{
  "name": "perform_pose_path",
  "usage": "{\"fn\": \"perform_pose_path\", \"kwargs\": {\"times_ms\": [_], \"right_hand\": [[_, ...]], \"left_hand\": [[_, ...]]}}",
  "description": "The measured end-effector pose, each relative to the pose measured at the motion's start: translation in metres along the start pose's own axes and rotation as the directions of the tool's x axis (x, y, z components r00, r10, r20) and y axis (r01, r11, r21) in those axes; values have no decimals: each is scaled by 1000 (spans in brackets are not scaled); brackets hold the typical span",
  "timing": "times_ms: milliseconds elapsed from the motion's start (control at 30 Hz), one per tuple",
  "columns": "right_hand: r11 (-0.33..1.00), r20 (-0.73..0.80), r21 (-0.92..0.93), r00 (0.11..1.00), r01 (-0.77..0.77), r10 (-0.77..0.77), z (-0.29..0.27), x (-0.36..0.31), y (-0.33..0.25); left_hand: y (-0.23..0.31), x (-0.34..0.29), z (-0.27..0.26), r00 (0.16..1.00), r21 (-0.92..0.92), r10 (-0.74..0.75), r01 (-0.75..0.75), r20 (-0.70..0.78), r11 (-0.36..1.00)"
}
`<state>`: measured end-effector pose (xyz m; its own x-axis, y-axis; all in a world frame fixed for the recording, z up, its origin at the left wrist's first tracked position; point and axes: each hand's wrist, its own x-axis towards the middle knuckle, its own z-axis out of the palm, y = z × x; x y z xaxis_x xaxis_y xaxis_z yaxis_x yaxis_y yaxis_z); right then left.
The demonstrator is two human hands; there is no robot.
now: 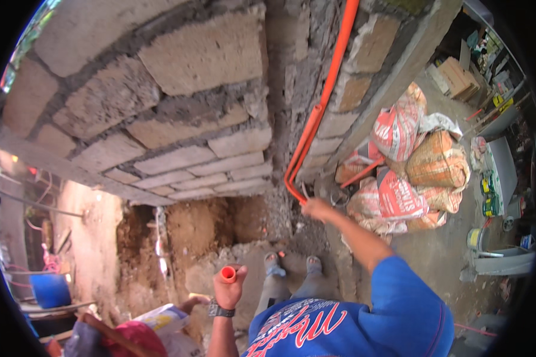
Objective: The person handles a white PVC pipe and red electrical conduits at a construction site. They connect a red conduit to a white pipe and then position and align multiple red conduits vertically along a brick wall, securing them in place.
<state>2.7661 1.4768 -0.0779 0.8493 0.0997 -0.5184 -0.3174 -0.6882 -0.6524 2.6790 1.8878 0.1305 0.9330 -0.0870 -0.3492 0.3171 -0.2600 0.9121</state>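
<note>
An orange conduit pipe [329, 77] runs down a groove in the block wall. Beside its lower stretch, a second orange pipe section bends near the wall's foot and comes toward me. My right hand [318, 210], arm stretched out, is closed around the bent lower end of the orange piping. Nearer to my body, my left hand [225, 291] is wrapped round another orange pipe [228, 274]. Its round open end points up at me, and the rest of it is hidden below the fist. A dark watch or band is on my left wrist.
The block wall [202, 53] rises in front of me, with a dug earth trench [199, 223] at its base. Stacked filled sacks [420, 169] stand to the right. At lower left another person [140, 339] is close by, near a blue container [50, 290].
</note>
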Motion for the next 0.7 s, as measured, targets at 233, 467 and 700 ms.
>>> {"fn": "perform_pose_path", "kwargs": {"times_ms": [233,467,700], "right_hand": [[759,311,559,933,-333,180,121,-165,-40],[364,274,899,961,-243,-36,97,-198,-89],[-349,16,935,993,-56,-116,67,-213,-118]], "left_hand": [[91,36,35,938,-114,331,-342,-102,933],[156,49,85,959,-661,275,-254,-74,706],[165,9,127,932,-647,350,-212,90,733]]}}
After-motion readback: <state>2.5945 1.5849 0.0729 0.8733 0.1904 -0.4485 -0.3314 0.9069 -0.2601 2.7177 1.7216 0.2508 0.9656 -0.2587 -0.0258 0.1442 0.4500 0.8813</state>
